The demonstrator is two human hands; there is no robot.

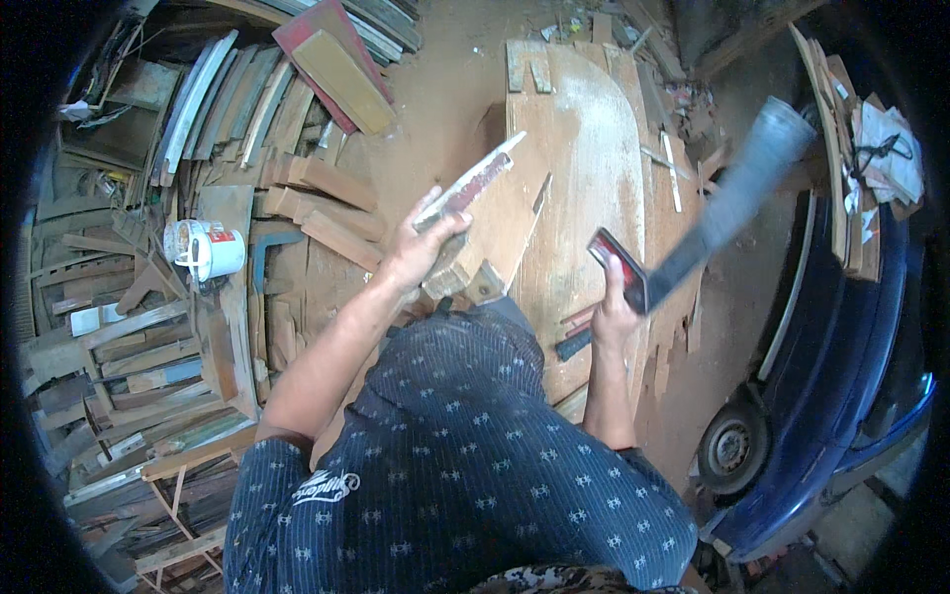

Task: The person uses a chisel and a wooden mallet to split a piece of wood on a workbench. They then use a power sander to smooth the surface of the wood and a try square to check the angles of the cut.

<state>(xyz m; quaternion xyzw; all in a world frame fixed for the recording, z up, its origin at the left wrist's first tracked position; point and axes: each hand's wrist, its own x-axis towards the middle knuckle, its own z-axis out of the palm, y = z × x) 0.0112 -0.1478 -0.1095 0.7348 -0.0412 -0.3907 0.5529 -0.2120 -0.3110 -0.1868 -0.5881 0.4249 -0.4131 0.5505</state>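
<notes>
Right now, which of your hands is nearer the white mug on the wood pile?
The left. The left hand, gripping a flat board, is to the right of the white mug. The right hand, holding a long dark blade, is farther right.

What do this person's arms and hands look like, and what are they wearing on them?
Both forearms are bare, with no gloves, watch or rings that can be made out on the left hand or the right hand. The dark blue short-sleeved shirt with thin stripes and small pale motifs ends above the elbows, and a white printed mark sits on its left shoulder.
</notes>
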